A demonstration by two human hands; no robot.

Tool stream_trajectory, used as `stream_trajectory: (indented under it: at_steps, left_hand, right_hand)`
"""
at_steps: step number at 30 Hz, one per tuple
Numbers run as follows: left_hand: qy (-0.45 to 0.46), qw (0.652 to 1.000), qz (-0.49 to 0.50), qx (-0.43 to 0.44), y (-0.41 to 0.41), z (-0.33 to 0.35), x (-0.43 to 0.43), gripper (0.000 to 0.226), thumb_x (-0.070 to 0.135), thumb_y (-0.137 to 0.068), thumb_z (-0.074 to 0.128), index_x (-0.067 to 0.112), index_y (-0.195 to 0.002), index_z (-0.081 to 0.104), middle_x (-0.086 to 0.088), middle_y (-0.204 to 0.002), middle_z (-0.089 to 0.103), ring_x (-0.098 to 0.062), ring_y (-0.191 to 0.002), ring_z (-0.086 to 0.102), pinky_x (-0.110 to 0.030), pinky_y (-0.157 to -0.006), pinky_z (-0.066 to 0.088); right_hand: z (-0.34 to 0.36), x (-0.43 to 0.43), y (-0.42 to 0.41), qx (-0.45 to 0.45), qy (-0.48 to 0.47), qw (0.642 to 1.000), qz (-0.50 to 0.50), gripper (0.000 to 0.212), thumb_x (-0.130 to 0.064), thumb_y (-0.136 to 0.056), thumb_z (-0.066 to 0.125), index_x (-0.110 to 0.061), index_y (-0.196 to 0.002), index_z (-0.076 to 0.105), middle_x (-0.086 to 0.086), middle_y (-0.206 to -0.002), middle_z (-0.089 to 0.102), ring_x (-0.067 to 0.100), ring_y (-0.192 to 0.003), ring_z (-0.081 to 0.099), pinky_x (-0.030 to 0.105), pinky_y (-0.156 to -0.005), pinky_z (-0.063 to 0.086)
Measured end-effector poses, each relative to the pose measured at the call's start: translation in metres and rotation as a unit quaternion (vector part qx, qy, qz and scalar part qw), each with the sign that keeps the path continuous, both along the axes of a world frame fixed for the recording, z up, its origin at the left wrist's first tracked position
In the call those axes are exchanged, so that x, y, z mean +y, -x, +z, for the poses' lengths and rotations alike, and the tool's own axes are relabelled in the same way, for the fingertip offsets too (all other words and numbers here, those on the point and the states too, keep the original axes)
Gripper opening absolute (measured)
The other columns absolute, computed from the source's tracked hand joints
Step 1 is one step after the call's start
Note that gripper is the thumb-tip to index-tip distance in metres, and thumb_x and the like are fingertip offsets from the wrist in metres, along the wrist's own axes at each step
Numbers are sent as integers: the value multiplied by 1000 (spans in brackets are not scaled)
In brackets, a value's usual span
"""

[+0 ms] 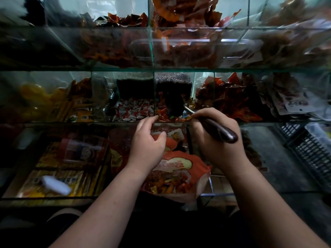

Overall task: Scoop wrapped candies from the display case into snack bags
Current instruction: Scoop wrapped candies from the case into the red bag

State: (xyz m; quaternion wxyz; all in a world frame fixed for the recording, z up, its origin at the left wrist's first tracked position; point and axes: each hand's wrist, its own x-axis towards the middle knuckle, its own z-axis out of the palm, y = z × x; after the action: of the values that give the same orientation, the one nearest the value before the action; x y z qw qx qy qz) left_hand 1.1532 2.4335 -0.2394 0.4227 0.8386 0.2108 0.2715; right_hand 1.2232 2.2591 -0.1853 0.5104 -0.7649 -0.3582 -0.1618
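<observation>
1. The glass display case point(152, 69) rises in tiers in front of the person, and both bare arms reach into its middle shelf.
2. The right hand point(215, 140) is wrapped around the dark handle of a scoop point(222, 133). The handle's butt points to 4 o'clock, and the working end goes off toward 10 o'clock into the compartment, where I can't make it out.
3. The wrapped candies point(170, 118), a mix of red, orange and gold, lie in the centre compartment of the middle shelf, at 12 o'clock from the hands and just behind the glass lip.
4. The left hand point(146, 142) is loosely curled. Its forefinger tip is up at the lip, touching the edge beside the candies, and its thumb lies on the top edge of the snack bag point(180, 169). I cannot tell whether it is actually pinching the bag.
5. The orange printed bag stands between the two wrists, at 6 o'clock from the candies, with coloured sweets visible low in it.
6. White-and-red candies point(132, 111) fill the neighbouring compartment at 9 o'clock.
7. Red packets point(229, 97) are heaped at 3 o'clock, and a black crate point(311, 151) sits farther out, toward 4 o'clock.
</observation>
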Motion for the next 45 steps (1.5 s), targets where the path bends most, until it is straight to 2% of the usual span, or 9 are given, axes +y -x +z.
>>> stream_trajectory:
  at_steps: [9,13,16,22,28,33,38,41,45]
  left_hand:
    - [-23,999,-49,-9,17,0,-12,58,31,-93,66,29,-147,43,18,-142,42,9,-127,37,-4,-100,24]
    - [-40,996,-82,-4,45,-8,-8,27,22,-89,71,29,-115,67,23,-113,60,12,-109,53,-10,-93,44]
    - [-114,991,-63,-12,66,-11,0,12,22,-84,69,25,-96,71,19,-101,63,-2,-100,60,-16,-89,46]
    - [-130,972,-61,184,81,-16,16,30,-2,-67,65,27,-59,61,18,-98,65,-10,-97,62,-31,-89,52]
    - [-130,984,-28,120,86,-36,1,36,-9,-84,58,15,-104,77,10,-137,51,4,-104,56,-5,-92,42]
    - [-136,981,-26,134,86,-40,0,39,-9,-76,59,15,-98,80,8,-110,72,-9,-103,66,-21,-100,49]
    - [-108,987,7,118,88,-35,-3,46,-12,-75,59,14,-107,79,5,-109,74,0,-101,61,8,-93,27]
    - [-109,987,5,116,90,-35,-3,46,-13,-77,59,13,-110,78,6,-109,73,2,-100,58,9,-91,27]
    - [-105,987,10,120,90,-36,1,46,-12,-76,59,13,-109,78,6,-110,73,-5,-105,63,-2,-98,34]
  right_hand:
    - [36,-44,65,244,-130,959,58,4,-20,-83,75,-21,-87,75,10,-90,79,26,-82,78,44,-77,61]
    - [24,-66,66,367,-24,926,90,41,14,-97,48,-16,-72,57,2,-39,61,-1,-40,62,11,-45,49]
    - [38,-75,63,202,95,969,103,19,-1,-80,73,-15,-68,72,-8,-68,75,-1,-67,72,9,-65,53]
    - [-2,-52,56,151,299,927,169,14,-21,-88,69,-32,-95,72,-13,-89,73,2,-84,68,18,-72,52]
    - [-80,-7,47,147,418,885,144,17,-30,-86,63,-22,-100,69,-1,-100,72,23,-97,67,39,-82,54]
    - [-113,13,54,279,233,932,-7,16,-37,-68,55,-30,-71,69,-9,-70,69,6,-72,65,27,-68,55]
    - [-123,28,45,466,86,879,-62,11,-29,-68,57,-25,-60,63,-5,-57,62,22,-61,64,41,-61,56]
    - [-127,26,44,482,6,871,-96,14,-24,-67,58,-30,-58,66,-13,-51,59,4,-51,57,23,-53,47]
    - [-121,14,39,575,-83,808,-96,7,-11,-58,65,-6,-64,66,12,-60,66,24,-56,66,38,-59,58]
